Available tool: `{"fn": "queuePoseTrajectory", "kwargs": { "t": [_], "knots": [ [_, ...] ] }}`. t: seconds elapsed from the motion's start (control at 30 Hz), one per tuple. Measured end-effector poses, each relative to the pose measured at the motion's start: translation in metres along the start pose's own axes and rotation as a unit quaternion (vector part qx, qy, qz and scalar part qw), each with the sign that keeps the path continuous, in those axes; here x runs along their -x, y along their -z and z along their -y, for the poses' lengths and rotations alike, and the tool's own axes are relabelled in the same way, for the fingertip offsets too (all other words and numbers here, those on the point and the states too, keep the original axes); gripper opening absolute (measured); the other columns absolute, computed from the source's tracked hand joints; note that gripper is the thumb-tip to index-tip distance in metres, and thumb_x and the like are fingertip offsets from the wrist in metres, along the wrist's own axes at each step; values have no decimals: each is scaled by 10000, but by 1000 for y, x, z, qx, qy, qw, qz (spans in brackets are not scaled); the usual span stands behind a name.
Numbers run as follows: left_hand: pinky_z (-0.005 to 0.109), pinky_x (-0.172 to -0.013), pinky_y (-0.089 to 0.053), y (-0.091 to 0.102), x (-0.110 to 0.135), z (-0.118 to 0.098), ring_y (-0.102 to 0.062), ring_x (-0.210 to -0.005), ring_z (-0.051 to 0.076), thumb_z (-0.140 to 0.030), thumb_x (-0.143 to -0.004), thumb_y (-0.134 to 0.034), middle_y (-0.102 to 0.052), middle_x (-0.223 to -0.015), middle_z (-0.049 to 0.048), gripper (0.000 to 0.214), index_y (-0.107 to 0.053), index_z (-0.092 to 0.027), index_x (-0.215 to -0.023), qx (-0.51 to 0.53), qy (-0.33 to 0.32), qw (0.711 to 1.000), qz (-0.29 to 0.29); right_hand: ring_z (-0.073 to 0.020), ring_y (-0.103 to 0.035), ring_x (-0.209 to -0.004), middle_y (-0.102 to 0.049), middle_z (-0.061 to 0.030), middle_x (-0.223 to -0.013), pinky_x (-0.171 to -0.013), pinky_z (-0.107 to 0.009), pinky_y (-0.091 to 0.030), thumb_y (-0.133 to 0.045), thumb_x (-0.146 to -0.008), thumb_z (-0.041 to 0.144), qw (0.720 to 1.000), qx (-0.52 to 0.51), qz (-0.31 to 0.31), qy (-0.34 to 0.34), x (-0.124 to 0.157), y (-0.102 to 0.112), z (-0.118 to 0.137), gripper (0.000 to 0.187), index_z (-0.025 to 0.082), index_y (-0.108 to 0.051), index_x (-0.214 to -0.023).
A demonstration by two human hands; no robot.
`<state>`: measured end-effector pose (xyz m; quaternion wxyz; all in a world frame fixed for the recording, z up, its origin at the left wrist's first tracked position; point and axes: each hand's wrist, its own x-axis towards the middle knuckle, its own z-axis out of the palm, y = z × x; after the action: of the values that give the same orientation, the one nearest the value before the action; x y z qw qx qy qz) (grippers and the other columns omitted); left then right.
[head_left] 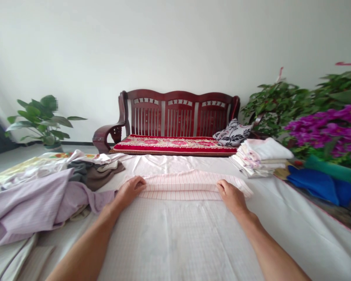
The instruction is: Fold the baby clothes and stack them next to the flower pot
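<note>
A pink-and-white striped cloth lies across the white-covered surface, with a fold running along its width. My left hand pinches the left end of that fold, fingers curled over the fabric. At the right end, my right hand grips the same fold between thumb and fingers. The cloth's far part lies spread flat beyond the fold, and its right corner extends past my right hand.
To the left lies a heap of loose clothes, with a lilac garment and a brown one. A stack of folded cloths stands at the right, near a blue cloth and purple flowers. Behind is a wooden bench.
</note>
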<state>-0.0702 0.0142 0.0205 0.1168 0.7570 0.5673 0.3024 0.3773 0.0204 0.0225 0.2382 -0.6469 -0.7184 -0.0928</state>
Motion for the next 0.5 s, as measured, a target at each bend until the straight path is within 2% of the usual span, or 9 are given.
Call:
{"fn": "queuePoseTrajectory", "kwargs": {
  "t": [0.07,0.13,0.23,0.3,0.33,0.4,0.5],
  "knots": [
    [305,-874,-464,6,1,1,-638,-924,201,-346,-868,-542,-714,-944,27,156,-645,-229,-867,-23,-38,999,12,-179,-631,-703,-720,-30,-787,-596,-275,-336,-410,-956,323,1000,12,-6,17,1,0,0,253,245,-645,-898],
    [334,-904,-446,12,1,-2,-631,-938,222,-318,-880,-522,-712,-938,48,166,-649,-223,-833,-83,-39,996,-5,-191,-629,-721,-706,-39,-771,-622,-286,-357,-413,-951,309,999,20,-12,34,1,0,3,256,238,-647,-879],
    [342,-847,-444,18,-3,-15,-629,-917,247,-295,-929,-444,-707,-905,76,223,-643,-206,-884,-164,41,983,-74,-216,-637,-842,-716,-59,-849,-739,-309,-408,-453,-928,275,996,-3,-29,83,2,4,14,211,225,-649,-870],
    [332,-801,-445,18,-7,-26,-634,-900,250,-312,-956,-405,-709,-889,79,264,-642,-202,-919,-174,86,977,-85,-225,-632,-923,-724,-65,-929,-820,-326,-418,-494,-914,265,991,-33,-32,128,5,8,27,167,222,-655,-903],
    [328,-796,-446,19,-8,-30,-637,-896,249,-336,-958,-414,-711,-887,74,270,-647,-205,-920,-166,88,980,-66,-225,-628,-942,-725,-63,-951,-838,-333,-420,-514,-911,266,987,-48,-25,152,7,10,34,152,223,-659,-921],
    [331,-838,-446,19,-8,-35,-635,-931,250,-399,-920,-508,-715,-928,61,240,-669,-221,-925,-141,50,989,3,-222,-625,-951,-725,-57,-967,-848,-341,-427,-549,-909,277,977,-75,4,198,12,13,51,133,229,-666,-949],
    [358,-944,-428,23,-4,-29,-604,-1034,270,-419,-773,-701,-697,-1047,53,267,-702,-252,-983,-127,-10,989,81,-219,-624,-979,-725,-51,-1009,-862,-347,-446,-601,-889,279,963,-106,45,245,18,15,69,141,239,-677,-1001]
  ]
}}
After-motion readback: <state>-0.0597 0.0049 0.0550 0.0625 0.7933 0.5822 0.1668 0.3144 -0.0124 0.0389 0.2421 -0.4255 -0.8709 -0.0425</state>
